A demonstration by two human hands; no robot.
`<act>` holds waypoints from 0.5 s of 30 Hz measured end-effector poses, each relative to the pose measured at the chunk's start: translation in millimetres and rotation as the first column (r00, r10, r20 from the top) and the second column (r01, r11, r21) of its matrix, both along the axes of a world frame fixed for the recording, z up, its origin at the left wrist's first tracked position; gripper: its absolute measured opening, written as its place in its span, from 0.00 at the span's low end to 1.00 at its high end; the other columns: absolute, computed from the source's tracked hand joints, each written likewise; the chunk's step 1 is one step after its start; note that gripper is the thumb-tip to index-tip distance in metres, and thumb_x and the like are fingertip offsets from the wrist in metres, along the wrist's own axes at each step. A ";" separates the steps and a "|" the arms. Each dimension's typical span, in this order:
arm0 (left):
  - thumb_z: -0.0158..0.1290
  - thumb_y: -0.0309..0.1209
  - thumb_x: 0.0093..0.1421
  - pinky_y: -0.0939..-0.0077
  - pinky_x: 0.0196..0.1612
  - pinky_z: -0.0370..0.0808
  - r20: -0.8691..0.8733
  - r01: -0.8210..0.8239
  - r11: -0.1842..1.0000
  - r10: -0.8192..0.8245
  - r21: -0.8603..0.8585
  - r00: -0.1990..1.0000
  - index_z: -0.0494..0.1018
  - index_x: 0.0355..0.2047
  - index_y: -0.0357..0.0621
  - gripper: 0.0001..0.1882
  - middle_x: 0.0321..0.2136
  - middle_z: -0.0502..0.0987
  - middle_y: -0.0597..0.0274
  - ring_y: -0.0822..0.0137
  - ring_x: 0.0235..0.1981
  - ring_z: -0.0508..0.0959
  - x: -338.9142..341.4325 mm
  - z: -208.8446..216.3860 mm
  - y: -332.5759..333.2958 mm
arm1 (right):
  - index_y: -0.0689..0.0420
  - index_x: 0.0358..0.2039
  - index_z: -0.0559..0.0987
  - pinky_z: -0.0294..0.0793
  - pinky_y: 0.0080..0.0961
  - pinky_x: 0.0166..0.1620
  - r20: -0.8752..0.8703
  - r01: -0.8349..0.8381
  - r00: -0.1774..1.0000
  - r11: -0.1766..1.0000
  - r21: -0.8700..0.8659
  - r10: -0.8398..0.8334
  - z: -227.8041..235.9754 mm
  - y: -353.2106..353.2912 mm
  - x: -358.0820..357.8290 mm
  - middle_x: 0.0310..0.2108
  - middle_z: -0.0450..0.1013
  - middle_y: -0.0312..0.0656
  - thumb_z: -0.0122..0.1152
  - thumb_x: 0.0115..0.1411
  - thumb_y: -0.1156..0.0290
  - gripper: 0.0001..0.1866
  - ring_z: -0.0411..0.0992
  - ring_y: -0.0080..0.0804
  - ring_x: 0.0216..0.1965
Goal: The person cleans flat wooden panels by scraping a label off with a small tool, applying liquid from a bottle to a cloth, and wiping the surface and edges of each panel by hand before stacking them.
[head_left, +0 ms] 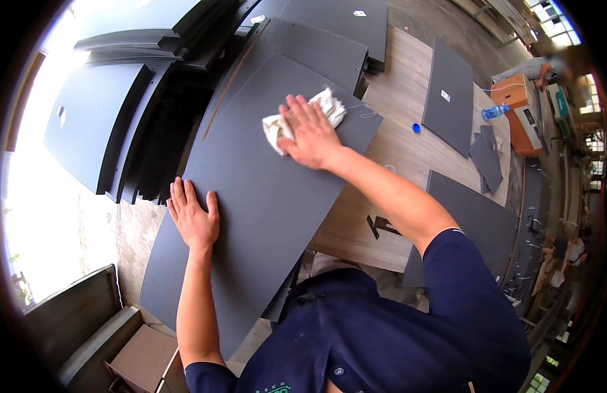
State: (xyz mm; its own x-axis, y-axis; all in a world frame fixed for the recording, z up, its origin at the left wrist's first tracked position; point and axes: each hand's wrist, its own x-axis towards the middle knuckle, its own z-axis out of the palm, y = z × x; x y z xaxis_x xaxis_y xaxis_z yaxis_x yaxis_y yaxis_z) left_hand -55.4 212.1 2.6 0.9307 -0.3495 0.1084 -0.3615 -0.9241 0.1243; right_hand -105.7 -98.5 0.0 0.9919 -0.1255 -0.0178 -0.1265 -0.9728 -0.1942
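Note:
A large dark grey panel lies slantwise before me, its top surface facing up. Stretched flat on a crumpled white cloth, my right hand presses it against the panel's upper part. The cloth sticks out on both sides of the fingers. My left hand rests open on the panel near its left edge, fingers pointing away from me. Under the far end of this panel, another grey panel shows.
Stacked grey panels stand at the left. On the wood-grain table at the right are a grey panel, a blue cap, a clear bottle and black brackets. Another person's hand is at the far right.

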 end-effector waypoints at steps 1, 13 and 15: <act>0.45 0.48 0.65 0.58 0.72 0.43 -0.006 -0.006 1.000 0.006 0.004 1.000 0.63 0.62 0.33 0.34 0.68 0.56 0.52 0.56 0.71 0.51 -1.5 1.6 6.5 | 0.56 0.72 0.48 0.26 0.40 0.73 -0.030 -0.220 0.974 0.973 0.069 0.223 2.9 58.4 -12.6 0.74 0.36 0.46 0.28 0.69 0.42 0.39 0.31 0.39 0.75; 0.45 0.47 0.64 0.58 0.72 0.40 -0.043 -0.039 0.999 0.038 -0.023 0.998 0.62 0.63 0.35 0.34 0.69 0.55 0.53 0.57 0.72 0.49 0.1 3.4 2.6 | 0.56 0.71 0.49 0.31 0.41 0.73 -0.032 -0.217 0.976 0.974 -0.070 0.216 2.9 55.0 63.0 0.74 0.39 0.47 0.29 0.71 0.53 0.33 0.35 0.41 0.75; 0.46 0.40 0.62 0.56 0.72 0.40 -0.041 -0.031 0.999 0.031 -0.010 0.999 0.63 0.62 0.35 0.31 0.69 0.55 0.53 0.56 0.72 0.49 -1.5 1.7 10.3 | 0.56 0.71 0.50 0.31 0.41 0.73 -0.037 -0.465 0.885 0.886 -0.008 0.464 7.9 102.9 54.2 0.74 0.40 0.46 0.30 0.70 0.53 0.33 0.36 0.40 0.75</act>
State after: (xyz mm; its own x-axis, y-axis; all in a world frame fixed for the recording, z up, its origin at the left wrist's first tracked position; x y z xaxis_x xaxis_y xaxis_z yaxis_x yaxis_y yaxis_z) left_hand -56.9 222.4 4.3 0.9447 -0.3194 0.0740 -0.3271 -0.9333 0.1479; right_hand -51.5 4.4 7.8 0.9357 0.3487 -0.0535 0.3342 -0.9247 -0.1821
